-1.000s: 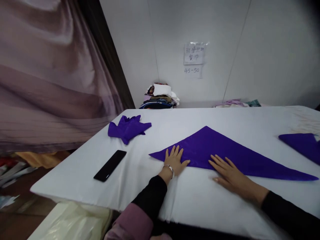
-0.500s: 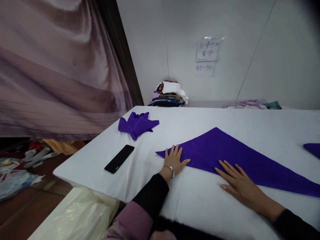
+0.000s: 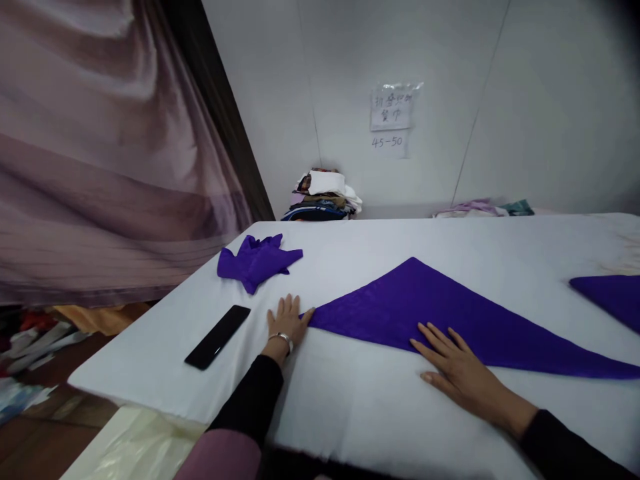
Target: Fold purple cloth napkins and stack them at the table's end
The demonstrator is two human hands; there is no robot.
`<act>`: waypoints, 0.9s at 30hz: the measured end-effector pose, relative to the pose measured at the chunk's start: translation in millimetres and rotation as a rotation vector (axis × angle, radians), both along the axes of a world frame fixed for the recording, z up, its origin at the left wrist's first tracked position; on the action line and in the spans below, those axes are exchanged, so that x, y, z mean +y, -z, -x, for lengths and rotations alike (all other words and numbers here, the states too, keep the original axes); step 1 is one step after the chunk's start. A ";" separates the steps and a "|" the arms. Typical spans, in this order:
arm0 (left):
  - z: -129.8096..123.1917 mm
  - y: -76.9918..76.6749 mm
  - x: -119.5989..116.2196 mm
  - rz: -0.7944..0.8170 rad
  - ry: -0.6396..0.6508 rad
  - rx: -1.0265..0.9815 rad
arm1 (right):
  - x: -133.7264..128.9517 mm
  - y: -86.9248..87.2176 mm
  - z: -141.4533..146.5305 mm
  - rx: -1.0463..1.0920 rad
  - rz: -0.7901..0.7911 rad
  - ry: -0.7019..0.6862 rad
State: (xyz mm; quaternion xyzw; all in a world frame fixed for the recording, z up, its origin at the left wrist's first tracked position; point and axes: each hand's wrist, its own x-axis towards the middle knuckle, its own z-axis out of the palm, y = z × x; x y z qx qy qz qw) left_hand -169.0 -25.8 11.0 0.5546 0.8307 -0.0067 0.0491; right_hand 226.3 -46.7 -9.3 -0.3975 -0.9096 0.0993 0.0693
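Two hands of mine lie palm down, fingers spread and gripping nothing; my left hand [image 3: 287,325] reaches forward, its thumb at the left tip of the purple cloth [image 3: 425,307], a bracelet [image 3: 284,341] around the wrist; my right hand [image 3: 457,367] angles in from the right, fingertips on the cloth's near edge. That cloth lies flat on the white table [image 3: 340,400], its peak pointing away from me; a pale plastic bag [image 3: 145,447] sits below the table's near left side, contents unclear.
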 end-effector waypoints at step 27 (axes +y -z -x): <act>-114.3 18.7 15.9 -0.088 0.717 -0.049 | -14.5 -0.2 -105.5 -0.005 0.052 0.459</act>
